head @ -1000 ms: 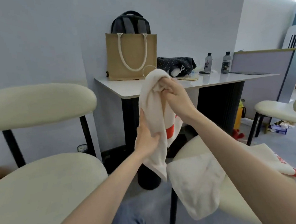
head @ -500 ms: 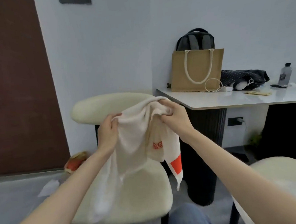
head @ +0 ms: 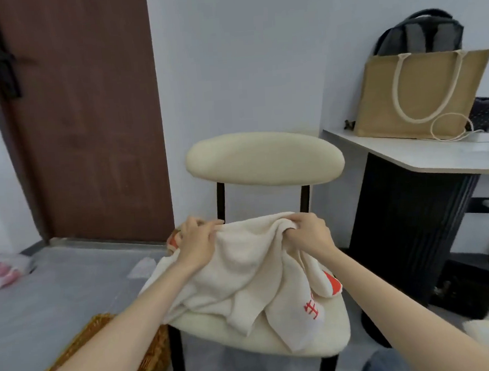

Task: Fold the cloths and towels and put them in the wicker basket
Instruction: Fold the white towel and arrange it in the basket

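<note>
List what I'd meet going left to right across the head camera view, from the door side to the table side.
From the left: brown door → left hand → towel held between the hands → right hand → jute tote bag.

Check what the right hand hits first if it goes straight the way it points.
Apart from the towel it grips, the right hand would likely meet the chair's black post just below the backrest pad. Depth is unclear from one view.
</note>
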Demonstrator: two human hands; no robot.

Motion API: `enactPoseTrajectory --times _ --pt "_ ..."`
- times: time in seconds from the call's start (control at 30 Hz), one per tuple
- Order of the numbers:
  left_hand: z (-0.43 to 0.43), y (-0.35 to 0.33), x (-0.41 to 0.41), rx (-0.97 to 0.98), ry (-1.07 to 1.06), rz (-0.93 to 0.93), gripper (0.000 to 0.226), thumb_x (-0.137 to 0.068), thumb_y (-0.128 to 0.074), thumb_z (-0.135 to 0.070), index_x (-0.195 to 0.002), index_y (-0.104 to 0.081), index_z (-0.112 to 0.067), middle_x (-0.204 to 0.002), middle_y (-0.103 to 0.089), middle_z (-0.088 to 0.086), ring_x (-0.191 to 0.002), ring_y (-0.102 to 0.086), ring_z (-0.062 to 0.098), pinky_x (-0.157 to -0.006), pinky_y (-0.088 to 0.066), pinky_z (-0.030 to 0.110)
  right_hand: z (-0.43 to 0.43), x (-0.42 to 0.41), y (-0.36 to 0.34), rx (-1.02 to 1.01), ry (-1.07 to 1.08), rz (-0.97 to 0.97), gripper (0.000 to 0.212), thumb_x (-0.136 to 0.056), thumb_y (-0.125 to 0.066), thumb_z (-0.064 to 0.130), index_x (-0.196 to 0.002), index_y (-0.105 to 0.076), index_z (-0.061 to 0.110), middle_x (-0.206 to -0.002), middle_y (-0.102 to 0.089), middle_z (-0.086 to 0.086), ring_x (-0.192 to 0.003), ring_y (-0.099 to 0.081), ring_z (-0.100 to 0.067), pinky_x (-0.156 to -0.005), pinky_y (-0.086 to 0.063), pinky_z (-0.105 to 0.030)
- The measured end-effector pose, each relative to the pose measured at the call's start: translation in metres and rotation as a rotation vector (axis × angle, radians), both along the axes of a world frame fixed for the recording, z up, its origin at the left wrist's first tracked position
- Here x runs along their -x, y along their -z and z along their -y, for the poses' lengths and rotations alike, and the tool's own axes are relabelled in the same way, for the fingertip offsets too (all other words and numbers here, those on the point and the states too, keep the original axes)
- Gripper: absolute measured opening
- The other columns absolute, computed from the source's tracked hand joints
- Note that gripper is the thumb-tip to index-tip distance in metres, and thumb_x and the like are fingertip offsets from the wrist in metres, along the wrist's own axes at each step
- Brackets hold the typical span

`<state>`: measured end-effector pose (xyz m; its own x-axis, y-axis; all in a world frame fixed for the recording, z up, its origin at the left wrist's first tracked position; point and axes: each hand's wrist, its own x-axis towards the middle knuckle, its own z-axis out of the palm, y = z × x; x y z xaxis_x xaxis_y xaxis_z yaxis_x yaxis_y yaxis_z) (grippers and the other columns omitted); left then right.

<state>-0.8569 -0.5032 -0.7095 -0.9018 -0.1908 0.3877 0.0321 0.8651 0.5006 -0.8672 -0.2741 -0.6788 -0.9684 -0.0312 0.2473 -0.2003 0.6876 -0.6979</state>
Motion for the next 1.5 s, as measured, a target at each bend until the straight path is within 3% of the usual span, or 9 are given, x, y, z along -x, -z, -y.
enactPoseTrajectory --times 0.23,0.43,0.67,0.8,0.9,1.07,1.2,1.33,1.5 --pt "-0.046 0.050 -0.026 0.008 0.331 0.187 0.032 -0.085 -0.057 -0.043 -0.113 -0.045 -0.030 -0.106 -0.038 -0.007 -0.107 -0.033 0.017 -0.085 -0.029 0.027 0.006 0.015 0.035 0.196 -0.060 0.009 0.034 -0.088 -0.046 0.009 -0.092 -0.069 0.033 -0.078 -0.066 0.017 -0.075 -0.061 -0.003 -0.083 -0.052 -0.032" --pt "-0.061 0.088 -0.032 0.408 0.252 0.301 0.065 -0.071 -0.050 -0.069 -0.116 -0.040 -0.024 -0.114 -0.042 -0.003 -0.108 -0.039 0.022 -0.090 -0.033 0.033 -0.001 0.032 0.069 0.326 -0.026 -0.094 0.050 -0.081 -0.036 -0.005 -0.103 -0.070 0.025 -0.108 -0.067 0.011 -0.108 -0.057 -0.011 -0.089 -0.042 -0.025" --pt "-0.039 0.090 0.000 0.417 0.182 0.278 0.042 -0.094 -0.041 -0.025 -0.134 -0.046 -0.017 -0.147 -0.039 -0.001 -0.141 -0.025 0.020 -0.117 -0.008 0.038 -0.018 0.047 0.101 0.336 -0.019 0.060 0.043 -0.098 -0.042 0.011 -0.140 -0.045 0.020 -0.155 -0.026 -0.003 -0.147 -0.010 -0.012 -0.104 -0.017 -0.017" --pt "-0.023 0.083 0.015 0.243 0.046 0.041 0.029 -0.095 -0.043 -0.029 -0.112 -0.066 -0.021 -0.126 -0.053 -0.001 -0.118 -0.041 0.022 -0.098 -0.032 0.036 -0.029 0.051 0.109 0.152 -0.004 0.021 0.047 -0.092 -0.049 0.005 -0.136 -0.049 0.022 -0.151 -0.029 -0.002 -0.126 -0.035 -0.003 -0.092 -0.020 -0.004" --pt "-0.018 0.063 0.015 0.007 -0.012 -0.082 0.024 -0.096 -0.045 -0.027 -0.110 -0.065 -0.022 -0.108 -0.053 0.002 -0.106 -0.040 0.023 -0.083 -0.033 0.031 -0.032 0.052 0.112 0.054 -0.011 -0.097 0.038 -0.089 -0.056 0.012 -0.122 -0.057 0.031 -0.137 -0.043 0.004 -0.122 -0.046 -0.015 -0.104 -0.033 -0.023" --pt "-0.015 0.032 0.004 -0.675 0.245 -0.053 0.023 -0.098 -0.043 -0.017 -0.090 -0.062 -0.028 -0.083 -0.061 -0.014 -0.079 -0.055 0.000 -0.065 -0.039 0.012 -0.015 0.035 0.105 -0.082 -0.216 -0.329 0.042 -0.086 -0.065 0.022 -0.126 -0.057 0.032 -0.134 -0.049 0.014 -0.119 -0.041 -0.003 -0.099 -0.036 -0.021" --pt "-0.023 0.021 -0.011 -0.714 0.440 0.061 0.022 -0.098 -0.047 -0.024 -0.096 -0.067 -0.034 -0.092 -0.068 -0.019 -0.086 -0.059 -0.012 -0.074 -0.043 0.006 0.009 0.022 0.100 -0.038 -0.373 -0.284 0.060 -0.086 -0.064 0.020 -0.138 -0.042 0.041 -0.140 -0.039 0.021 -0.085 -0.057 -0.006 -0.081 -0.046 -0.015" --pt "-0.031 0.020 -0.020 -0.632 0.601 0.158 0.016 -0.094 -0.055 -0.024 -0.099 -0.070 -0.026 -0.099 -0.069 -0.016 -0.093 -0.060 -0.007 -0.080 -0.042 0.006 0.018 0.026 0.098 -0.037 -0.336 -0.231 0.025 -0.089 -0.058 0.012 -0.110 -0.063 0.025 -0.102 -0.065 0.012 -0.074 -0.061 -0.003 -0.067 -0.044 -0.016" --pt "-0.016 0.031 -0.013 -0.306 0.233 0.022 0.022 -0.084 -0.062 -0.011 -0.086 -0.065 -0.033 -0.079 -0.059 -0.009 -0.068 -0.053 0.005 -0.062 -0.041 0.019 0.005 0.038 0.086 0.144 -0.071 -0.153 0.027 -0.081 -0.047 -0.001 -0.091 -0.062 0.019 -0.077 -0.062 0.012 -0.073 -0.058 -0.001 -0.063 -0.041 -0.008"
